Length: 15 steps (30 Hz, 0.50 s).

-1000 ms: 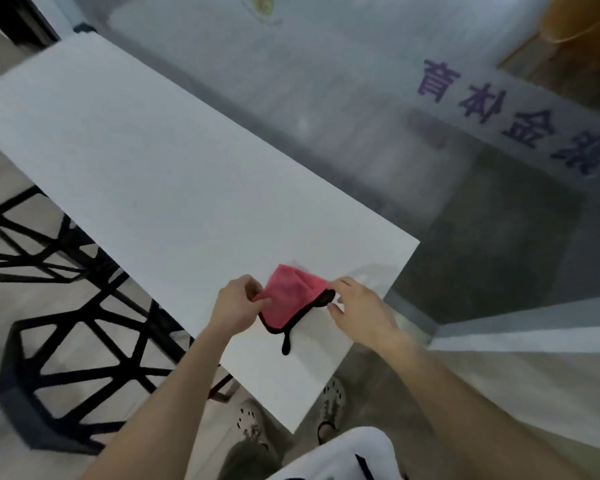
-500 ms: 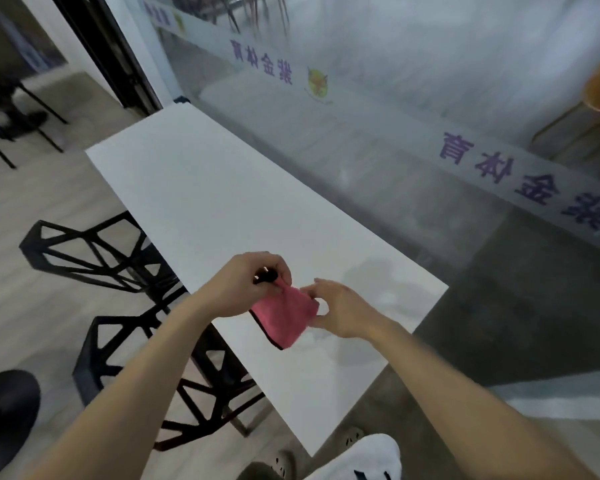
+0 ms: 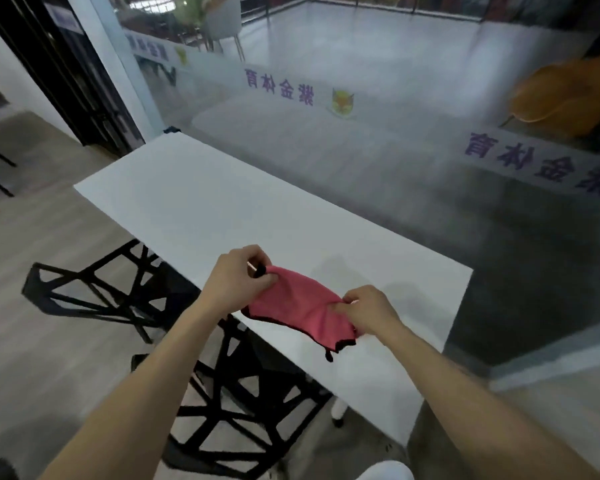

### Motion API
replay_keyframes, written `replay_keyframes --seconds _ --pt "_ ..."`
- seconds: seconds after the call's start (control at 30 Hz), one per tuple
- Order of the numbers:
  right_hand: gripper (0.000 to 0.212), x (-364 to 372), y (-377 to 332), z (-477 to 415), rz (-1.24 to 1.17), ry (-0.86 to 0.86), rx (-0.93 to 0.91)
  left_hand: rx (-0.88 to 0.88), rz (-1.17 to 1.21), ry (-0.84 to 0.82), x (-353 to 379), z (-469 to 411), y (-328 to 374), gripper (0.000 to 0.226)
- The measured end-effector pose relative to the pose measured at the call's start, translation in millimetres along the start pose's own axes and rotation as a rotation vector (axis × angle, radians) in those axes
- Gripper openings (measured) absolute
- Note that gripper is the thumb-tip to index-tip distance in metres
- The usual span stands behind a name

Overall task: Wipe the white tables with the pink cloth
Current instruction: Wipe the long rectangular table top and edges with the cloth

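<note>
A pink cloth [image 3: 300, 306] with a black hem is stretched between my two hands just above the near part of the long white table [image 3: 201, 202]. My left hand [image 3: 240, 278] pinches its upper left corner. My right hand [image 3: 368, 310] grips its right edge, and a lower corner of the cloth hangs down toward the tabletop. The table runs from the far left to the near right along a glass wall.
Two black wire-frame stools [image 3: 94, 292] stand on the wooden floor under the table's left side. The glass wall [image 3: 361, 140] with purple lettering borders the table's far edge. A black door frame [image 3: 70, 74] is at the back left.
The view has swung up and left, showing more of the table. My hands have drawn apart, spreading the cloth from a small fold into a wider sheet.
</note>
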State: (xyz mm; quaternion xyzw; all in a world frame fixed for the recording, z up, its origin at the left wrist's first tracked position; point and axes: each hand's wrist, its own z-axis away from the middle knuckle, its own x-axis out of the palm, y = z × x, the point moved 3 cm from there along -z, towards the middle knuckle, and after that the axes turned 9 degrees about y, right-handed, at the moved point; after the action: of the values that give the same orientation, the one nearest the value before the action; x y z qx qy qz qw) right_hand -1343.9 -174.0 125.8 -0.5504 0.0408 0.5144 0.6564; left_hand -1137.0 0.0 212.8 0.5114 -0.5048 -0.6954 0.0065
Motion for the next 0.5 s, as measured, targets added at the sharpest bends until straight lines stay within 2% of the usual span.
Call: replay_keyframes --seconds 0.1,0.2,0.27,0.3,0.37,0.43,0.5 --pt "0.014 34 -13 43 -0.619 -0.019 0.259 0.048 0.138 -0.168 0 19 -7 0.012" --pt "0.026 51 -30 82 -0.944 -0.049 0.292 0.205 0.178 -0.442 13 47 -2 0.017" --pt "0.037 54 -33 101 -0.943 -0.02 0.262 0.321 0.153 -0.603 18 58 -1 0.023" --pt "0.04 55 -30 107 -0.888 0.057 0.248 0.367 0.147 -0.683 19 60 -1 0.026" --pt "0.033 51 -23 121 -0.662 0.276 0.202 0.397 0.167 -0.794 17 59 -3 0.026" --pt "0.024 49 -19 138 -0.409 0.414 0.111 0.373 0.223 -0.684 15 48 -12 0.024" --pt "0.018 51 -21 156 -0.368 0.424 0.038 0.403 0.197 -0.511 15 33 -24 0.036"
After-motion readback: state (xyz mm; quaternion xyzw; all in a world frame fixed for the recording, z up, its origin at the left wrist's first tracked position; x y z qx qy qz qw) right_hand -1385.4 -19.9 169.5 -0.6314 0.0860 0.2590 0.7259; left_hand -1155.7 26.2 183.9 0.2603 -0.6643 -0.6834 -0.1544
